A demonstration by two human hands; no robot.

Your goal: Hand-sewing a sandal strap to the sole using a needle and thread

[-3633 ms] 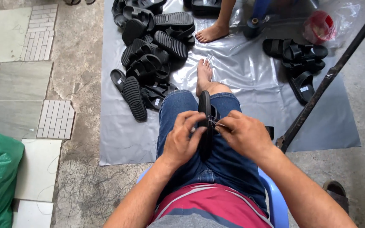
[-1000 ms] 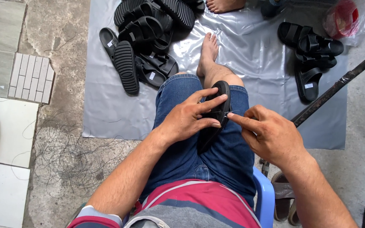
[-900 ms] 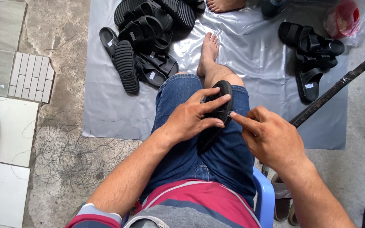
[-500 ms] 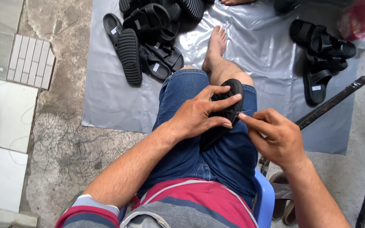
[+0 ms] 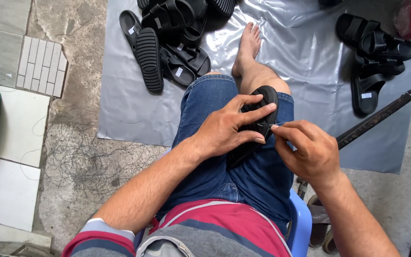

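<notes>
Black rubber sandal on lap, left hand gripping it, right hand pinching thread

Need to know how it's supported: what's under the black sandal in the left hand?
The black sandal lies on the blue denim shorts over the thigh. The left hand covers its middle, so the contact beneath there is hidden.

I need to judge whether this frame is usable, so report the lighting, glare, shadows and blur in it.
Head view: soft, even daylight; pale glare streaks on the grey plastic sheet; only a faint shadow under the black sandal on the lap. The left hand and right hand are sharp, with no motion blur. The pile of black sandals stays clear too.
</notes>
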